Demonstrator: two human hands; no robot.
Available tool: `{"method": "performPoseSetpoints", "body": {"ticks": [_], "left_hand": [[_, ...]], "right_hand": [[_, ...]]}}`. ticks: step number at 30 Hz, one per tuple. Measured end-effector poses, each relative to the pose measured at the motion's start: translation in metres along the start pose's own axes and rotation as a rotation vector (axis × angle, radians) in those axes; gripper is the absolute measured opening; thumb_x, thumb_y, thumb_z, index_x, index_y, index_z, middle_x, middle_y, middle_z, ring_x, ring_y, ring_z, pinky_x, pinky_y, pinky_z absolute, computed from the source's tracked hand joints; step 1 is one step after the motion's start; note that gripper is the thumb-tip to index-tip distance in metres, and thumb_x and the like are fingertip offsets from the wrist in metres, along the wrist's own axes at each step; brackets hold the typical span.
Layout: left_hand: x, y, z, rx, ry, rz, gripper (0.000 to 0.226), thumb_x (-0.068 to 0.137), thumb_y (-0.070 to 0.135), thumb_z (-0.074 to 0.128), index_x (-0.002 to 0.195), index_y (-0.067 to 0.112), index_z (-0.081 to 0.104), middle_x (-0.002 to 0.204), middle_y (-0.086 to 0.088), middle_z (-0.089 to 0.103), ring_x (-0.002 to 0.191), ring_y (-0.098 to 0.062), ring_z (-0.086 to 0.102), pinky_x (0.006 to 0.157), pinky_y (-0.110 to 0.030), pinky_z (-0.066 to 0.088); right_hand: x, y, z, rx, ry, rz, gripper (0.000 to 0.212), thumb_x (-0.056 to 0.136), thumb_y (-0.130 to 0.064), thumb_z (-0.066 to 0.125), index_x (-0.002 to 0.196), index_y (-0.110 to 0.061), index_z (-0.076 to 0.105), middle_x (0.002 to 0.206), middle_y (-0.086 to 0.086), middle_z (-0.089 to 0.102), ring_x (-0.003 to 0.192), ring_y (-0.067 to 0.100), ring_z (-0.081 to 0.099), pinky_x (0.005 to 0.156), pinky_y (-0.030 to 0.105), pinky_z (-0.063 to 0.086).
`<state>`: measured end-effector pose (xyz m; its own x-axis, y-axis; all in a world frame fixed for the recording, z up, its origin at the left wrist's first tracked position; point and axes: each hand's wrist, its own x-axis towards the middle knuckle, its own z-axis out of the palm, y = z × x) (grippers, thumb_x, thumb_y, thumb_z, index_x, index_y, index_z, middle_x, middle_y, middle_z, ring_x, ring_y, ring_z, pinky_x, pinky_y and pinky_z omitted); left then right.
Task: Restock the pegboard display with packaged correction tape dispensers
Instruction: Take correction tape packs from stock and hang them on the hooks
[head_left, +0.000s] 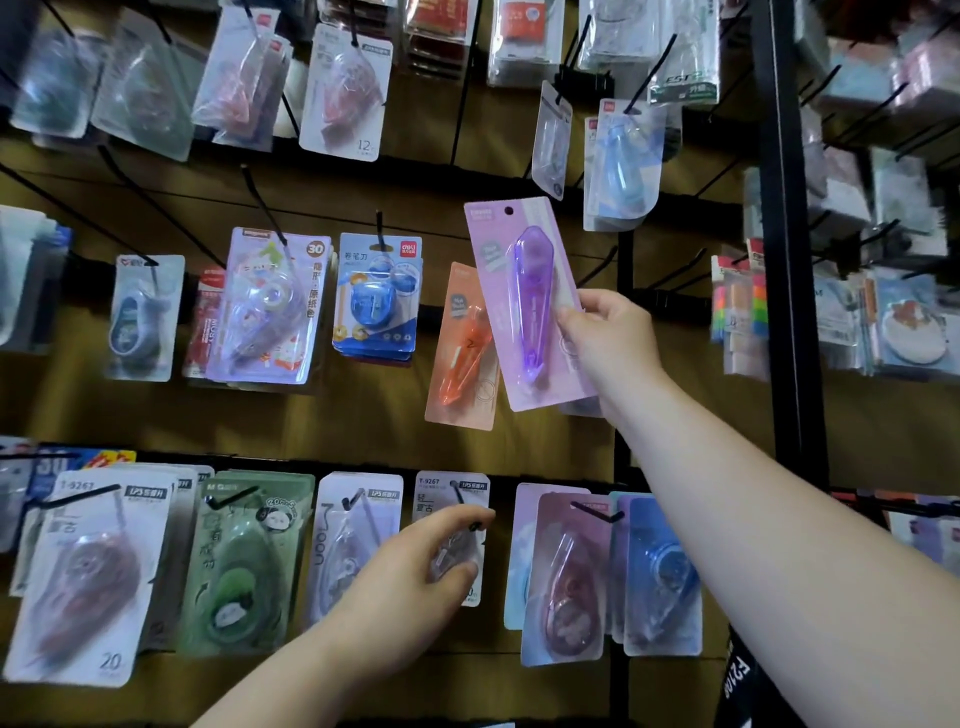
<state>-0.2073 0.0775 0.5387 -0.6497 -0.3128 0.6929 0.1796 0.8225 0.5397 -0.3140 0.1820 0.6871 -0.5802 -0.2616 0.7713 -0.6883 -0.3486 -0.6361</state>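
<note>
Here both hands grip: right hand (605, 332) pinches a purple pack (527, 304), left hand (415, 561) a white pack (451, 535).

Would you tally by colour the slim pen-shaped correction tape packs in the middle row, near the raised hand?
Purple pack, held in the right hand: 1
Orange pack, hanging on the board: 1
Total: 2

My left hand (410, 566): bare, no glove, no ring, no watch. Nails short, unpainted. My right hand (605, 332): bare too, no jewellery showing. Both my forearms uncovered right down to frame edge, no sleeves in view, no wristbands. Dark garment (740, 686) at lower right under my right arm, black with white printed lettering, partly cut off.
</note>
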Motion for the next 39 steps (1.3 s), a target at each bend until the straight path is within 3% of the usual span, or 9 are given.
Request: {"method": "performPoseSetpoints", "body": {"ticks": [4,10,14,17,20,28,31,35,39], "left_hand": [[-0.002,0.004,-0.001,0.016,0.006,0.003,0.043,0.089,0.012,0.05,0.098,0.053,0.04,0.127,0.005,0.055,0.121,-0.015,0.048,0.096,-0.022,0.041],[-0.002,0.006,-0.003,0.014,0.007,0.012,0.039,0.09,0.012,0.049,0.104,0.049,0.042,0.124,0.005,0.052,0.12,-0.013,0.043,0.095,-0.028,0.039],[0.003,-0.005,-0.004,-0.002,-0.011,0.041,0.04,0.089,0.015,0.051,0.091,0.055,0.043,0.11,0.018,0.055,0.104,-0.001,0.05,0.08,0.003,0.034],[0.005,-0.014,-0.004,-0.021,-0.02,0.065,0.042,0.088,0.015,0.052,0.09,0.056,0.045,0.119,0.027,0.051,0.117,0.007,0.043,0.077,0.013,0.027],[0.006,-0.019,-0.004,-0.031,-0.021,0.086,0.043,0.088,0.015,0.052,0.09,0.057,0.045,0.119,0.03,0.049,0.117,0.009,0.042,0.076,0.015,0.023],[0.005,-0.02,0.0,-0.051,-0.017,0.129,0.046,0.088,0.014,0.051,0.092,0.059,0.039,0.11,0.04,0.042,0.116,0.011,0.039,0.085,0.011,0.022],[0.003,-0.017,0.001,-0.062,-0.006,0.124,0.047,0.088,0.014,0.051,0.095,0.058,0.037,0.11,0.036,0.042,0.112,0.012,0.038,0.083,0.011,0.022],[0.002,-0.01,0.004,-0.181,0.028,0.079,0.047,0.087,0.007,0.052,0.097,0.052,0.042,0.111,0.023,0.05,0.106,0.006,0.044,0.08,0.008,0.032],[-0.017,-0.001,0.004,-0.399,0.078,-0.027,0.042,0.087,-0.004,0.048,0.103,0.035,0.049,0.099,0.013,0.059,0.092,0.007,0.055,0.078,-0.003,0.046]], "right_hand": [[0.001,0.001,0.003,-0.073,-0.024,0.05,0.027,0.085,-0.011,0.05,0.063,-0.026,0.054,0.099,0.011,0.064,0.097,0.035,0.064,0.085,0.056,0.053],[0.014,0.013,0.014,-0.166,0.008,0.044,0.014,0.083,-0.007,0.05,0.073,-0.005,0.06,0.08,0.013,0.055,0.098,0.043,0.061,0.086,0.049,0.053],[0.028,0.029,0.03,-0.318,0.023,0.028,0.019,0.088,-0.011,0.048,0.098,-0.004,0.062,0.082,0.006,0.051,0.086,0.028,0.055,0.069,0.029,0.044],[0.039,0.043,0.042,-0.44,0.019,0.023,0.012,0.089,-0.013,0.045,0.09,-0.011,0.058,0.076,0.006,0.049,0.079,0.024,0.048,0.053,0.02,0.034],[0.048,0.056,0.052,-0.519,0.057,0.05,0.005,0.091,-0.015,0.044,0.087,-0.016,0.046,0.09,0.011,0.051,0.078,0.024,0.045,0.045,0.02,0.021],[0.048,0.069,0.059,-0.586,0.045,0.06,0.015,0.088,-0.014,0.047,0.1,-0.017,0.056,0.125,0.018,0.053,0.095,0.03,0.052,0.047,0.019,0.021],[0.029,0.059,0.05,-0.595,-0.014,0.077,0.035,0.089,-0.012,0.048,0.124,-0.008,0.047,0.133,0.015,0.048,0.114,0.031,0.05,0.065,0.021,0.037],[-0.014,0.041,0.028,-0.882,-0.082,-0.106,0.041,0.089,-0.014,0.047,0.13,-0.01,0.04,0.137,0.015,0.042,0.125,0.033,0.042,0.094,0.037,0.041],[-0.069,0.03,-0.001,-0.864,-0.184,-0.252,0.033,0.089,-0.014,0.047,0.122,-0.015,0.05,0.13,0.007,0.048,0.122,0.025,0.042,0.098,0.034,0.038]]}}
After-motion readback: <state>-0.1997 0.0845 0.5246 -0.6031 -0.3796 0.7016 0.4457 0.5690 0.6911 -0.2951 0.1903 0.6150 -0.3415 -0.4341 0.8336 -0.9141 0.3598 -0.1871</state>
